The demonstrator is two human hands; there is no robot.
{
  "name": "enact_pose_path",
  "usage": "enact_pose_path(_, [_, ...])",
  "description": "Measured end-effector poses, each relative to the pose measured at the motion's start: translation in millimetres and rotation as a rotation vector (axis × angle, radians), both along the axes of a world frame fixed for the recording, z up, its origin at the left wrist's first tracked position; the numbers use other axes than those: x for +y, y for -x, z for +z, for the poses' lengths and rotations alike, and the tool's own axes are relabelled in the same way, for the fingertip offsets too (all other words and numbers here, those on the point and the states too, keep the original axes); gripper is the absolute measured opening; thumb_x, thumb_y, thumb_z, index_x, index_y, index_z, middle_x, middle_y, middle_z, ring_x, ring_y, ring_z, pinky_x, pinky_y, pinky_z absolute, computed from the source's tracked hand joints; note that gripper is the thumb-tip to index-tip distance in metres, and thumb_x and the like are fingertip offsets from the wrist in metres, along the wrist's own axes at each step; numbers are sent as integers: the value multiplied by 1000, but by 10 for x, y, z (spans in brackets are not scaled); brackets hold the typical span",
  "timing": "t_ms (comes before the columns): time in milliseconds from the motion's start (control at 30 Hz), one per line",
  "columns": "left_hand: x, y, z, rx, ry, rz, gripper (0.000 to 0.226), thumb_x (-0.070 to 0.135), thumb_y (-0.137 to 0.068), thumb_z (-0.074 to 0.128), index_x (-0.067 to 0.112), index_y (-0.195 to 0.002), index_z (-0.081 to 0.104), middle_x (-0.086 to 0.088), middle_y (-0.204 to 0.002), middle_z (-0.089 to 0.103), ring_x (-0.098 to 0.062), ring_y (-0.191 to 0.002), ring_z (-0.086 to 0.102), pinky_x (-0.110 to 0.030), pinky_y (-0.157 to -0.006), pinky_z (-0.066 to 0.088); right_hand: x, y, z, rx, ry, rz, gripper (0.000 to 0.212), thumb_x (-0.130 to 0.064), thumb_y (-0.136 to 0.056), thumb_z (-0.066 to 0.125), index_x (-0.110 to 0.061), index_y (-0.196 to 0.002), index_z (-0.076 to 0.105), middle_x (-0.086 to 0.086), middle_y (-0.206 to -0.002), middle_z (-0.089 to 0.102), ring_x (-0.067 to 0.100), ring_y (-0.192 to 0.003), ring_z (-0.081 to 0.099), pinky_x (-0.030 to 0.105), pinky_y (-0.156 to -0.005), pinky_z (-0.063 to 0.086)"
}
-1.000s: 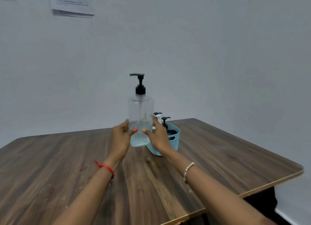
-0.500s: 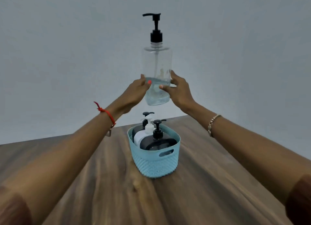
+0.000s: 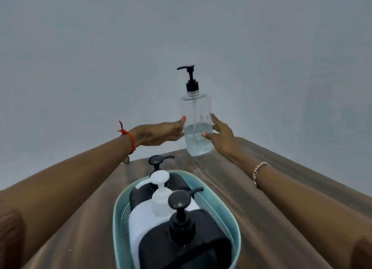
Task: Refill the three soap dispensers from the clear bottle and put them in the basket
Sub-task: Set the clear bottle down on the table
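The clear bottle [image 3: 196, 111] has a black pump and a little liquid at the bottom. It stands upright beyond the basket, near the table's far end; I cannot tell whether its base touches the wood. My left hand [image 3: 159, 133] presses its left side with the fingertips, and my right hand [image 3: 221, 137] wraps its right side. Close in front, the light-blue basket [image 3: 118, 218] holds three dispensers: a black one [image 3: 141, 194] at the back, a white one [image 3: 145, 218] in the middle and a black one [image 3: 201, 246] nearest me.
The dark wooden table [image 3: 251, 198] runs out to the far edge under the bottle. A plain grey wall fills the background. Both forearms stretch past the basket on either side.
The bottle has travelled from in front of the basket, up over it, and down toward the table's far end. The view has moved in close above the basket.
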State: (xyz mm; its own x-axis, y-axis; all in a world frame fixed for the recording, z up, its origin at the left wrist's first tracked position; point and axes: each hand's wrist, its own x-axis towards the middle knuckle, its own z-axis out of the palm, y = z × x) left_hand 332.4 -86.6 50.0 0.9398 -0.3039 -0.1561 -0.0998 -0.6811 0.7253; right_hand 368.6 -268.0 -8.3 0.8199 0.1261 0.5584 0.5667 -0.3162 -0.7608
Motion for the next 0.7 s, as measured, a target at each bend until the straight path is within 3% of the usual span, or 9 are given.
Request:
enact_pose_path(233, [132, -453, -501, 110, 131, -28, 75, 64, -87, 14, 23, -149, 2, 6, -158, 9, -10, -143, 18, -33, -119, 5, 83, -432, -353, 184, -10, 34, 77, 5, -80, 65, -19, -145, 30, 4, -131, 54, 18, -115, 54, 31, -95, 48])
enact_pose_path(333, [188, -502, -659, 117, 148, -36, 93, 75, -73, 25, 26, -149, 6, 9, -156, 10, -9, -143, 18, -36, -120, 7, 111, -474, -445, 192, -3, 37, 74, 6, -81, 63, -16, -144, 31, 0, -117, 56, 11, -104, 54, 13, -79, 48])
enact_pose_path(433, [172, -527, -746, 92, 249, -8, 75, 61, -88, 20, 20, -149, 7, 5, -157, 9, -10, -144, 16, -30, -119, 10, 123, -475, -494, 194, -40, 22, 69, 7, -82, 62, -14, -141, 33, 0, -107, 57, 10, -95, 56, 5, -68, 47])
enact_pose_path(533, [96, -448, -745, 72, 311, 3, 59, 44, -97, 12, 15, -148, 6, 15, -149, 13, -2, -137, 21, -20, -111, 17, 157, -441, -509, 223, -21, 17, 67, 5, -85, 60, -15, -142, 31, 2, -110, 56, 12, -100, 54, 15, -80, 46])
enact_pose_path(600, [101, -378, -731, 58, 363, 6, 57, 43, -98, 11, 14, -148, 10, 22, -136, 16, 1, -127, 26, -17, -106, 19, 188, -385, -493, 253, 41, 27, 67, 3, -86, 59, -13, -143, 27, 6, -123, 54, 17, -112, 52, 25, -91, 44])
enact_pose_path(700, [271, -255, -679, 44, 394, 86, 66, 52, -95, 17, 14, -148, 13, 9, -154, 14, -9, -141, 19, -27, -116, 14, 216, -219, -439, 393, 170, -14, 86, -16, -88, 63, -7, -149, 3, 10, -151, 28, 28, -138, 30, 36, -110, 30])
